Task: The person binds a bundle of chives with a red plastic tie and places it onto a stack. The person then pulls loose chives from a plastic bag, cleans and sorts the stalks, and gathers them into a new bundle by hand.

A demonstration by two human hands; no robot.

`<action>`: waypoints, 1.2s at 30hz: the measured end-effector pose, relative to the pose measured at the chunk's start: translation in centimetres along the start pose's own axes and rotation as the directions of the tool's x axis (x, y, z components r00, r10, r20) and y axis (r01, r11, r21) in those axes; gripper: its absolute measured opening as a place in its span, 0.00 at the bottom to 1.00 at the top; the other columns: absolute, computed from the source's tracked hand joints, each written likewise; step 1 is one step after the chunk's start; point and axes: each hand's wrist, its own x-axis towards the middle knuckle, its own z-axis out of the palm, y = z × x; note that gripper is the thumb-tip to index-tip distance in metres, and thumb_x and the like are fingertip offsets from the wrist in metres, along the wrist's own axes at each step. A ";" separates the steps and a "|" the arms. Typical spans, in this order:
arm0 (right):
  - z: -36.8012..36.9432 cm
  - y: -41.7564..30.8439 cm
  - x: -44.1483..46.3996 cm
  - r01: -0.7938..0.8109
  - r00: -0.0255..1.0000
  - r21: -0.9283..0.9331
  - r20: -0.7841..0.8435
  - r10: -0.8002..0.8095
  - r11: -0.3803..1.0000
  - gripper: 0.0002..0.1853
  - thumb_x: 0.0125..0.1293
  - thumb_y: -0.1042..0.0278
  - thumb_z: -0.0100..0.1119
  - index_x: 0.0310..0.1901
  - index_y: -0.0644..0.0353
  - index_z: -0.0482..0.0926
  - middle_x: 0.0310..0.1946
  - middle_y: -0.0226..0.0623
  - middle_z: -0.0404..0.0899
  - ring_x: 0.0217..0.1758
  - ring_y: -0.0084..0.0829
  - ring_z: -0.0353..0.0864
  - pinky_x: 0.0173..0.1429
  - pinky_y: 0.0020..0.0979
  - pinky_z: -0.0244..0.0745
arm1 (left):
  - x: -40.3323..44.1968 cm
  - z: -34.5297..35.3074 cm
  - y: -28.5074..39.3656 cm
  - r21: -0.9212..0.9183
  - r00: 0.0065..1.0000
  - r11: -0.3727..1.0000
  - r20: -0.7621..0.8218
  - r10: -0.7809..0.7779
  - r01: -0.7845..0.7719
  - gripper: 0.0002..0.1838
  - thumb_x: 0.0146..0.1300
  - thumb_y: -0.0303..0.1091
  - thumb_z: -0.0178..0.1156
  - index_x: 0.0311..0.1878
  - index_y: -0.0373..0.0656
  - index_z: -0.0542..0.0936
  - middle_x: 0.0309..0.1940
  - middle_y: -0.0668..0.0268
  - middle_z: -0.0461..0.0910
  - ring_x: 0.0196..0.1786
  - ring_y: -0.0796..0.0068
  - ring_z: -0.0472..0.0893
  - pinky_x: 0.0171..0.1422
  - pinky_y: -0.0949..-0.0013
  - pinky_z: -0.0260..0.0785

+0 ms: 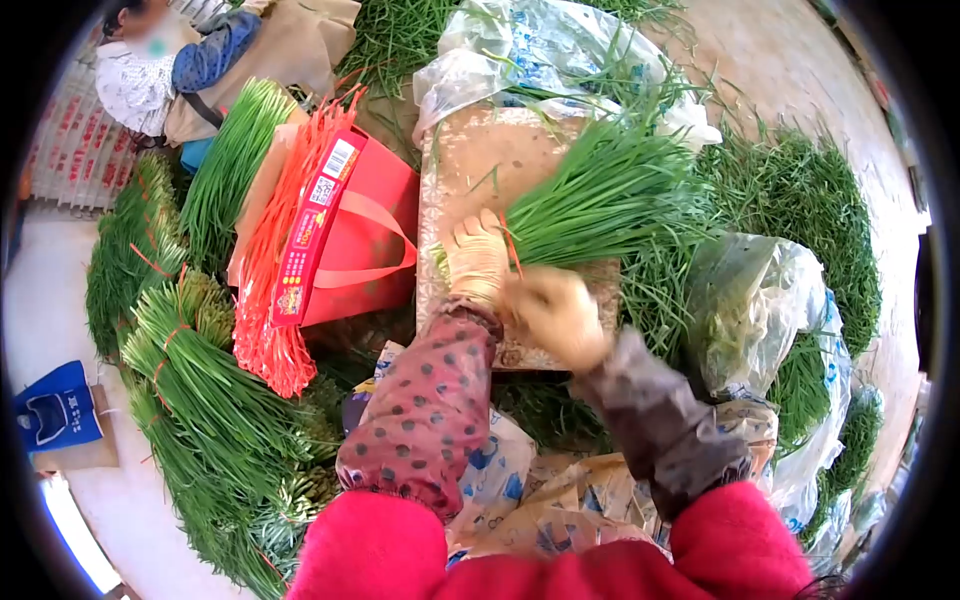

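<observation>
pale floor (150, 500) shows around the work, with a big heap of tied green bunches (215, 400) down the left and loose greens (800, 210) on the right. at upper left a person (135, 90) sits by the bunches. in the middle is a worn, light-topped worktop (470, 150), a crumpled clear plastic bag (520, 50) with blue print over its far edge. on the worktop lies the green bundle (600, 195), its long axis slanting from lower left to upper right, stem ends at the left hand (475, 265), leaf tips fanning out over the right edge. a red bag (365, 235) stands just left of it. the left hand is closed over the stem ends; the right hand (555, 315) is blurred near them, so i can't fairly tell its grip. red strips (285, 250) hang along the bag (a bright tangle), and one red tie (512, 247) crosses the stems. on the bag's label (315, 215) are a barcode and a qr code, the lettering too small to read.
</observation>
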 end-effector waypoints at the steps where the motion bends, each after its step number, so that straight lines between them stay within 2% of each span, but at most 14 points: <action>1: -0.1 2.0 -3.2 -0.092 0.994 -0.011 0.050 0.093 0.996 0.13 0.64 0.60 0.58 0.44 0.57 0.84 0.40 0.46 0.84 0.45 0.45 0.83 0.48 0.38 0.77 | -0.8 -5.5 0.9 -0.065 0.998 0.998 0.057 0.020 -0.016 0.38 0.39 0.45 0.77 0.52 0.43 0.68 0.48 0.60 0.72 0.54 0.61 0.73 0.61 0.52 0.62; 2: 0.5 4.4 -5.4 -0.106 0.994 -0.107 -0.029 0.104 0.989 0.13 0.64 0.60 0.58 0.45 0.56 0.84 0.41 0.46 0.84 0.47 0.45 0.83 0.50 0.38 0.77 | -0.6 -4.9 1.1 -0.005 0.989 1.000 0.149 0.007 -0.006 0.54 0.28 0.50 0.83 0.59 0.41 0.63 0.52 0.58 0.70 0.58 0.56 0.72 0.65 0.52 0.61; 7: 0.1 -1.4 -4.1 0.110 0.990 -0.075 -0.081 -0.116 0.991 0.13 0.64 0.59 0.57 0.46 0.53 0.83 0.39 0.43 0.83 0.46 0.47 0.82 0.49 0.38 0.77 | -0.4 -9.0 1.7 0.015 0.955 0.997 0.287 -0.076 0.075 0.62 0.30 0.52 0.81 0.68 0.40 0.58 0.60 0.56 0.69 0.65 0.55 0.69 0.67 0.43 0.58; 8: -0.4 -3.4 -3.2 0.147 0.981 -0.111 -0.110 -0.159 0.983 0.12 0.64 0.57 0.58 0.44 0.52 0.83 0.37 0.43 0.83 0.44 0.46 0.82 0.47 0.39 0.77 | -1.4 -12.1 2.7 0.129 0.967 0.992 0.252 -0.047 0.015 0.59 0.45 0.47 0.74 0.75 0.42 0.48 0.68 0.55 0.64 0.70 0.54 0.65 0.70 0.42 0.58; 10: -0.3 -5.1 -1.6 0.198 0.946 -0.077 -0.244 -0.211 0.977 0.12 0.63 0.58 0.62 0.41 0.55 0.84 0.36 0.46 0.83 0.42 0.45 0.83 0.45 0.37 0.78 | -1.9 -3.1 1.6 0.301 0.938 0.952 -0.312 0.154 -0.056 0.47 0.59 0.42 0.60 0.76 0.41 0.46 0.67 0.55 0.64 0.71 0.57 0.64 0.69 0.38 0.57; 13: 1.5 -3.6 1.3 0.341 0.733 -0.451 -0.422 -0.533 0.825 0.10 0.64 0.61 0.60 0.42 0.55 0.83 0.42 0.45 0.83 0.45 0.43 0.84 0.47 0.37 0.78 | -1.2 -1.8 2.2 0.247 0.972 0.966 -0.198 0.128 -0.077 0.44 0.61 0.40 0.56 0.76 0.41 0.47 0.67 0.56 0.64 0.71 0.58 0.63 0.69 0.36 0.56; 16: -0.1 -4.5 -1.6 0.324 0.872 -0.112 -0.351 -0.342 0.940 0.11 0.63 0.62 0.59 0.43 0.56 0.83 0.42 0.44 0.83 0.45 0.44 0.84 0.47 0.38 0.78 | -0.9 -0.9 1.3 0.194 1.000 0.981 -0.006 0.015 -0.013 0.39 0.64 0.37 0.50 0.76 0.41 0.47 0.67 0.56 0.64 0.71 0.59 0.62 0.69 0.34 0.54; 17: -1.0 -4.8 -3.0 0.053 0.979 -0.025 -0.194 -0.057 0.998 0.11 0.63 0.61 0.59 0.43 0.56 0.83 0.40 0.45 0.83 0.44 0.45 0.83 0.46 0.38 0.77 | -1.0 -0.6 1.3 0.176 0.998 0.984 0.064 -0.026 0.014 0.38 0.65 0.36 0.48 0.76 0.41 0.47 0.67 0.56 0.64 0.72 0.59 0.62 0.69 0.33 0.54; 18: -0.9 -3.5 -3.9 0.042 0.979 0.024 -0.201 -0.036 0.999 0.12 0.63 0.61 0.60 0.44 0.56 0.83 0.38 0.45 0.83 0.43 0.45 0.83 0.45 0.38 0.77 | -1.1 -2.9 1.8 0.108 0.992 0.994 0.124 -0.013 0.000 0.50 0.55 0.47 0.64 0.75 0.39 0.49 0.67 0.57 0.63 0.72 0.58 0.61 0.67 0.28 0.54; 21: 1.9 3.3 -8.3 -0.127 0.975 0.035 -0.181 0.131 0.991 0.13 0.66 0.58 0.55 0.46 0.53 0.83 0.37 0.44 0.83 0.43 0.47 0.82 0.47 0.40 0.77 | -1.9 -6.1 2.8 0.174 0.977 0.982 0.209 0.039 -0.076 0.59 0.46 0.50 0.73 0.75 0.39 0.49 0.66 0.58 0.63 0.70 0.60 0.63 0.67 0.29 0.54; 29: -2.6 2.6 -10.1 -0.124 0.992 0.084 0.021 0.123 0.989 0.18 0.63 0.65 0.57 0.56 0.50 0.77 0.46 0.39 0.84 0.51 0.39 0.82 0.56 0.35 0.76 | -1.6 -7.3 2.8 0.217 0.961 0.969 0.270 0.055 -0.116 0.64 0.40 0.53 0.78 0.76 0.43 0.49 0.60 0.63 0.67 0.66 0.63 0.67 0.66 0.38 0.58; 31: -4.6 3.8 -10.1 -0.069 0.931 0.177 -0.342 0.127 0.982 0.18 0.65 0.66 0.59 0.57 0.51 0.76 0.48 0.38 0.83 0.47 0.34 0.84 0.50 0.31 0.79 | -2.0 -8.2 3.0 0.206 0.962 0.972 0.267 0.057 -0.114 0.61 0.41 0.51 0.77 0.75 0.44 0.52 0.58 0.63 0.69 0.63 0.63 0.69 0.64 0.43 0.60; 33: -8.4 4.1 -9.4 -0.223 0.844 0.334 -0.403 0.353 0.916 0.21 0.67 0.65 0.60 0.61 0.53 0.72 0.44 0.44 0.84 0.43 0.30 0.84 0.45 0.29 0.80 | -2.4 -10.7 3.1 0.212 0.955 0.969 0.291 0.064 -0.129 0.61 0.42 0.51 0.77 0.75 0.45 0.51 0.60 0.62 0.68 0.64 0.63 0.68 0.65 0.45 0.59; 36: -11.7 4.3 -6.7 -0.484 0.740 0.113 -0.476 0.475 0.868 0.34 0.63 0.46 0.61 0.64 0.58 0.68 0.49 0.57 0.81 0.49 0.49 0.83 0.53 0.42 0.77 | -3.2 -12.9 3.2 0.273 0.959 0.952 0.277 0.061 -0.139 0.60 0.40 0.50 0.78 0.75 0.46 0.55 0.62 0.62 0.68 0.66 0.62 0.67 0.64 0.48 0.61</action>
